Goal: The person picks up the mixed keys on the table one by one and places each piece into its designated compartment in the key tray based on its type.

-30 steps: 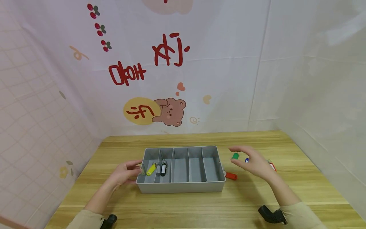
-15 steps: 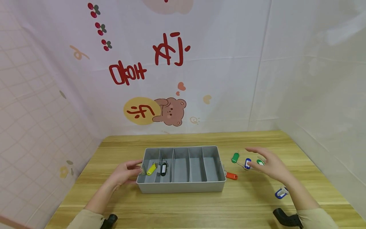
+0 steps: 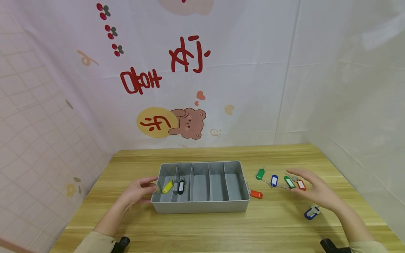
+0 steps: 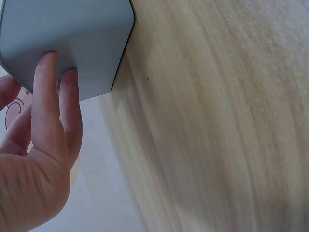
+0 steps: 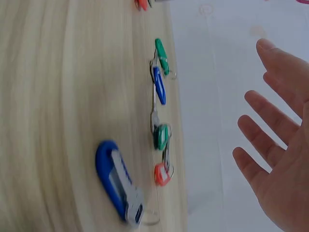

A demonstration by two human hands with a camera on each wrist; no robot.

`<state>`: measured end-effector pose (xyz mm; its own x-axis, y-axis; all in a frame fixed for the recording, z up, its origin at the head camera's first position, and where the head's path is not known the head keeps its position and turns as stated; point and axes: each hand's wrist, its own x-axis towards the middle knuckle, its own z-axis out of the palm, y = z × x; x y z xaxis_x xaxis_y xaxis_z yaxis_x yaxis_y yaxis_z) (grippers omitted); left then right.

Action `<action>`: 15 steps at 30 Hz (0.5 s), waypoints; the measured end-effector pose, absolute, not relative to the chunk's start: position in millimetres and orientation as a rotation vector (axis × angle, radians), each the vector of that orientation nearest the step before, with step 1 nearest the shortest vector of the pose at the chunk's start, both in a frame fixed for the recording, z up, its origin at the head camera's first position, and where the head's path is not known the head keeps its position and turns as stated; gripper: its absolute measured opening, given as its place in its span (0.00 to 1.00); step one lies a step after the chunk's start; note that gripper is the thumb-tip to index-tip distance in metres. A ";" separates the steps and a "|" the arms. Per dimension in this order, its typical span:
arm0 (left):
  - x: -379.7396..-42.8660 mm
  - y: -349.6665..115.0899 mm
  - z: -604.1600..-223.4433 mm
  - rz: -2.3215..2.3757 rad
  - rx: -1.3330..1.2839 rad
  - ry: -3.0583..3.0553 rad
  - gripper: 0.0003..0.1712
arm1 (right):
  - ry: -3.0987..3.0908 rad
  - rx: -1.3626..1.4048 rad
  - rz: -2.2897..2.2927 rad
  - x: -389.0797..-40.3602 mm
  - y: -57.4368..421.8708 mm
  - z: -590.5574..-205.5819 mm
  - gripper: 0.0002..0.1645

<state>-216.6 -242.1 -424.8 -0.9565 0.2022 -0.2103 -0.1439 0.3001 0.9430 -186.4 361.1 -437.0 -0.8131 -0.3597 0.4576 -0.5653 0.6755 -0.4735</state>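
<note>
A grey divided box (image 3: 200,207) stands mid-table. A yellow key tag (image 3: 167,187) lies in its leftmost compartment and a black key tag (image 3: 181,186) in the second. My left hand (image 3: 137,191) rests its extended fingers (image 4: 46,92) against the box's left end wall. Above the table's right part, my right hand (image 3: 316,189) is spread with nothing in its grasp. Just left of it lie a green key tag (image 3: 289,182) and a red key tag (image 3: 301,185). A blue key tag (image 3: 312,213) with a key on it lies nearer me, below the hand.
Another green tag (image 3: 260,174) and a blue tag (image 3: 274,180) lie right of the box, their keys beside them. An orange-red tag (image 3: 256,194) sits at the box's right end. White printed cloth (image 3: 246,88) borders the table behind and on both sides.
My right hand has moved right across the key tags, uncovering the blue, green and red ones that it partly hid. The left hand and the box have stayed put.
</note>
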 end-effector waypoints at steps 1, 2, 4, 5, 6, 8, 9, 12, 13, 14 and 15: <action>-216.3 -241.8 -424.8 1.701 0.048 2.284 0.35 | -2.575 0.725 0.890 -185.1 364.2 -437.7 0.41; -216.1 -241.7 -424.7 1.700 0.044 2.285 0.35 | -2.587 0.715 0.898 -183.6 367.2 -438.2 0.41; -215.6 -241.2 -424.4 1.698 0.032 2.284 0.35 | -2.608 0.695 0.918 -180.0 371.8 -438.4 0.41; -215.6 -241.1 -424.2 1.696 0.030 2.287 0.35 | -2.613 0.693 0.929 -178.8 374.4 -438.9 0.41; -215.5 -241.1 -424.0 1.694 0.030 2.289 0.35 | -2.620 0.693 0.935 -177.6 377.0 -439.5 0.41; -215.4 -240.9 -423.8 1.693 0.027 2.291 0.34 | -2.633 0.699 0.961 -175.7 382.4 -441.4 0.41; -215.5 -241.0 -423.6 1.693 0.028 2.294 0.34 | -2.644 0.697 0.973 -174.9 385.2 -442.6 0.41; -215.9 -241.3 -423.2 1.690 0.040 2.299 0.34 | -2.680 0.688 0.994 -172.2 393.8 -446.6 0.43; -216.1 -241.5 -423.2 1.690 0.040 2.298 0.34 | -2.689 0.693 1.003 -171.5 396.6 -448.0 0.43; -216.3 -241.7 -423.0 1.689 0.041 2.298 0.34 | -2.697 0.696 1.007 -170.7 399.0 -449.3 0.43; -216.5 -241.8 -422.9 1.689 0.043 2.298 0.34 | -2.704 0.698 1.015 -169.7 401.4 -450.4 0.43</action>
<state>-216.5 -241.8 -422.9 -0.9579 0.1928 -0.2129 -0.1456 0.3129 0.9385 -169.7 401.4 -450.4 -0.8758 -0.3668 0.3136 -0.4826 0.6588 -0.5772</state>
